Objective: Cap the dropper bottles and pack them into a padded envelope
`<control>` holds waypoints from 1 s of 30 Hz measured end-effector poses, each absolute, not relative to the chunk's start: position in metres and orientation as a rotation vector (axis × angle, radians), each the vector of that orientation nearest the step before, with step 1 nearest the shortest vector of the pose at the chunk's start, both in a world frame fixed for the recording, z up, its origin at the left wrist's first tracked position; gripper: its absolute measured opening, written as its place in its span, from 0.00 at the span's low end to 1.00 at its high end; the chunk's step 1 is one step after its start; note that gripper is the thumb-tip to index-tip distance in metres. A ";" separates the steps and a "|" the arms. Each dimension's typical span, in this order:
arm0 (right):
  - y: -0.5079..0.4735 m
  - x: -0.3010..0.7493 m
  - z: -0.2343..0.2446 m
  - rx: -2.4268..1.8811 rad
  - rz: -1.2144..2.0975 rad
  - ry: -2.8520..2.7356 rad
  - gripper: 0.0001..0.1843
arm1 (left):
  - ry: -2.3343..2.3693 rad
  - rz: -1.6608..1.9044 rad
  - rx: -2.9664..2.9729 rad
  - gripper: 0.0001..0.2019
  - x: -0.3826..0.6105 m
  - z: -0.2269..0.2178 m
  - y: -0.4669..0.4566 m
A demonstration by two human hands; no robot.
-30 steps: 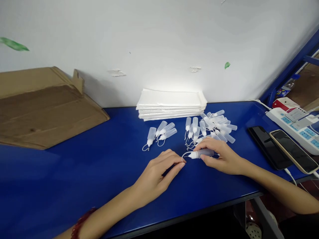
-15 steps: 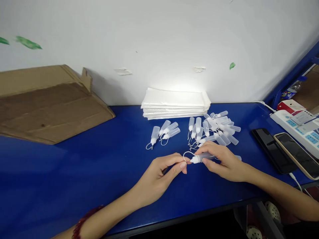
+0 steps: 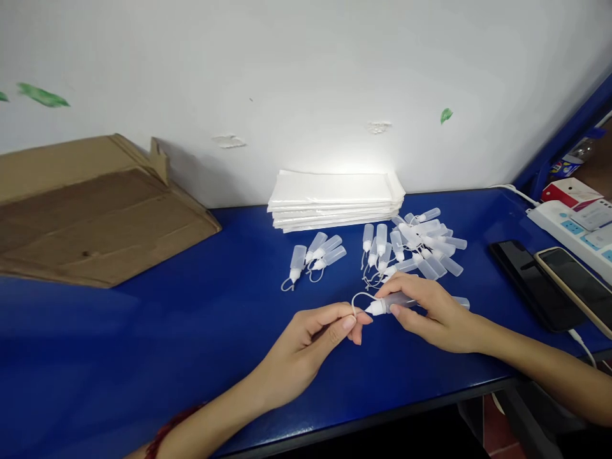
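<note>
left hand nearer nozzle, bottle pile beyond

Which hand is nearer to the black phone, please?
Right: the right hand, holding a bottle, is left of the black phone; the left hand is farther left, past the bottle.

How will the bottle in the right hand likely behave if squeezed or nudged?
Small and translucent like soft plastic, the bottle is probably light and squeezable. Its rounded body might roll if nudged, though the looped strap could check that. The strap seems flexible, since it arcs towards the left hand.
</note>
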State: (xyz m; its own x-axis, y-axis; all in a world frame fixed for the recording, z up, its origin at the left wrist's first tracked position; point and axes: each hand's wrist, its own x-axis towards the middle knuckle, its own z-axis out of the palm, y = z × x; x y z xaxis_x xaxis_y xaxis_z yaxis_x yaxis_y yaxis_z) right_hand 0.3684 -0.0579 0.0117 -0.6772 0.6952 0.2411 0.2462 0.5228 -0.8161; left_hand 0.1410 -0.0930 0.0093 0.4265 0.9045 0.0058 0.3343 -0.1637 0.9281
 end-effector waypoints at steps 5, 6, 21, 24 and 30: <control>-0.059 0.369 0.015 -0.736 1.097 -2.207 0.09 | 1.076 0.747 1.695 0.16 0.143 0.012 -0.093; -0.059 0.369 0.016 -0.738 1.108 -2.208 0.09 | 1.071 0.751 1.694 0.16 0.143 0.011 -0.093; -0.061 0.368 0.014 -0.806 1.152 -2.148 0.09 | 1.045 0.764 1.721 0.15 0.144 0.013 -0.090; -0.061 0.368 0.015 -0.803 1.151 -2.152 0.09 | 1.031 0.761 1.731 0.15 0.144 0.014 -0.091; -0.060 0.369 0.018 -0.811 1.186 -2.200 0.10 | 1.036 0.760 1.747 0.15 0.143 0.013 -0.092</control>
